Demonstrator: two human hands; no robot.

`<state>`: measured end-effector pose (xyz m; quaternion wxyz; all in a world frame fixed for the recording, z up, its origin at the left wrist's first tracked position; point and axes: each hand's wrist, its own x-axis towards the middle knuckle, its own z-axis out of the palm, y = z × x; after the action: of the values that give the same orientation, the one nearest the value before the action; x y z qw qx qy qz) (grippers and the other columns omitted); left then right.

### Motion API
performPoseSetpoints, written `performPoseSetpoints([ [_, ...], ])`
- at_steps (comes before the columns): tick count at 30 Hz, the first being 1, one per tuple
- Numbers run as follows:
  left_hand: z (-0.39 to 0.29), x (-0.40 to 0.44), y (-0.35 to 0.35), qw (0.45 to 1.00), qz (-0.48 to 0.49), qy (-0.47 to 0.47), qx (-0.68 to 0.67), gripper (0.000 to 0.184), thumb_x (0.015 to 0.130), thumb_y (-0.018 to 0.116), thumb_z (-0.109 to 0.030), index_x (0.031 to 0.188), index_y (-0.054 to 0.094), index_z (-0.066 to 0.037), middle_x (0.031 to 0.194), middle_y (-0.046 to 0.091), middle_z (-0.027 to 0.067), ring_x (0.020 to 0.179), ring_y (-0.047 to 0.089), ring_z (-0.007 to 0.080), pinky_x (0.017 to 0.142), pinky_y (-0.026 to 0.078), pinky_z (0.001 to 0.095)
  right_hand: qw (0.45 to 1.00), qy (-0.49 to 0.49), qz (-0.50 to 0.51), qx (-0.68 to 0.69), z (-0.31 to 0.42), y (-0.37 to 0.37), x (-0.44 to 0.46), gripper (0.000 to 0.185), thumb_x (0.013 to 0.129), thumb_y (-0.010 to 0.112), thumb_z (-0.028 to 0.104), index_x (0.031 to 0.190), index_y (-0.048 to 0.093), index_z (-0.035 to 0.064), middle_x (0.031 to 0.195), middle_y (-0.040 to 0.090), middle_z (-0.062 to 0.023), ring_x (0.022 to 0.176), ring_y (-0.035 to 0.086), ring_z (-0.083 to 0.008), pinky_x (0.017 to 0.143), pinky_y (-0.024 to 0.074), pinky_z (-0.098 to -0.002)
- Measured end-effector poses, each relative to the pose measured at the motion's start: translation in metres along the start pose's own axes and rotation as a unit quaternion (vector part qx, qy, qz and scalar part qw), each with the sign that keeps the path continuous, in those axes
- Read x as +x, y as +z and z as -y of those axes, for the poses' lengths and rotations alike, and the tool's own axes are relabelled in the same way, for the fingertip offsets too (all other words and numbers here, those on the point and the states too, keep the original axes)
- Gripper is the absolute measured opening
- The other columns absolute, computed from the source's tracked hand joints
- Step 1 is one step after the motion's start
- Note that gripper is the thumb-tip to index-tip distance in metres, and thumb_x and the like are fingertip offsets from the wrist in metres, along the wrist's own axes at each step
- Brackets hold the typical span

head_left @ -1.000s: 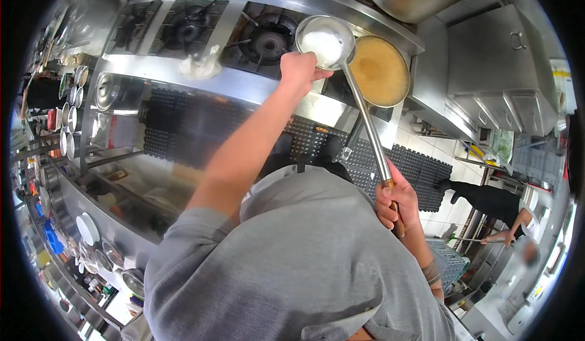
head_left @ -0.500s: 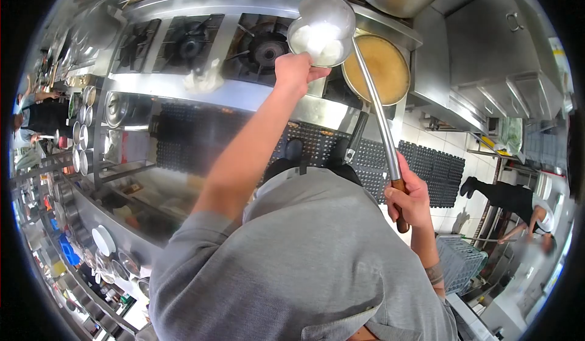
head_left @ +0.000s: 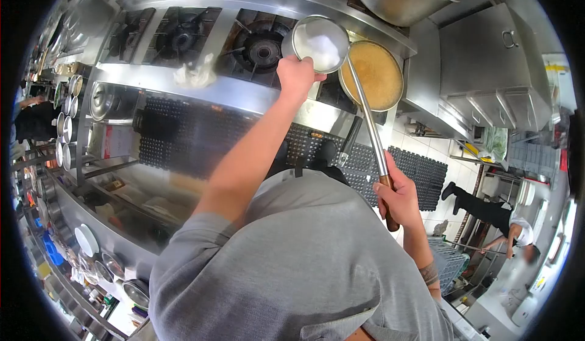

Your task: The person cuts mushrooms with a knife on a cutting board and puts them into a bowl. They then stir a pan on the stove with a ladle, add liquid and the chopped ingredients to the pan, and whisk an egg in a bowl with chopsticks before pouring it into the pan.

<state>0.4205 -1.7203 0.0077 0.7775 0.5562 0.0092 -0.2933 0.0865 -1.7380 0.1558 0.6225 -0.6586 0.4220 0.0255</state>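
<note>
Long slant: the ladle runs from low right, near the body, up and leftward to where two rims almost meet; its scoop is hard to make out there.
Right-side grip: the right hand has its fingers wrapped around the wooden handle, at the near end, well apart from the vessels.
Left-side grip: the left hand has its fingers closed on the near edge of a metal bowl; it is the hand nearer to the ladle's far end.
Bowl: held over the stove, opening partly toward the camera; bright white shows inside, glare or contents, I cannot tell.
Pan of amber liquid: the round pan sits just right of the bowl, ahead of the right hand; whether the rims touch is unclear.
Shaft crossing: the ladle passes in front of the pan's left edge, between bowl and pan.
Left of the bowl: a bare gas burner, then a crumpled white cloth or bag on the stove's steel front ledge.
Behind: a large stockpot stands beyond the pan.
Right of the pan: a steel cabinet closes off that side.
Far right: a co-worker, well apart from both hands.
</note>
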Motion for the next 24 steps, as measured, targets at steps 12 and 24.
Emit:
performPoseSetpoints([
  [12, -0.021, -0.003, -0.012, 0.998, -0.014, -0.047, -0.039, 0.018, 0.088, 0.05, 0.007, 0.095, 0.05, 0.023, 0.096, 0.063, 0.034, 0.068, 0.074, 0.0433, 0.055, 0.067, 0.0416, 0.854, 0.073, 0.141, 0.496, 0.019, -0.001, -0.007, 0.069, 0.097, 0.049, -0.004, 0.161, 0.035, 0.0172, 0.073, 0.048, -0.0073, 0.04, 0.042, -0.0113, 0.029, 0.0393, -0.0287],
  [24, -0.023, -0.008, -0.016, 0.995, 0.002, -0.079, -0.059, 0.014, 0.09, 0.051, 0.007, 0.095, 0.05, 0.02, 0.095, 0.062, 0.0292, 0.068, 0.073, 0.0421, 0.06, 0.067, 0.0439, 0.997, -0.053, -0.033, -0.052, 0.017, -0.005, -0.015, 0.076, 0.091, 0.06, -0.006, 0.162, 0.036, 0.0081, 0.068, 0.052, 0.0029, 0.049, 0.047, -0.0047, 0.047, 0.0422, -0.0224],
])
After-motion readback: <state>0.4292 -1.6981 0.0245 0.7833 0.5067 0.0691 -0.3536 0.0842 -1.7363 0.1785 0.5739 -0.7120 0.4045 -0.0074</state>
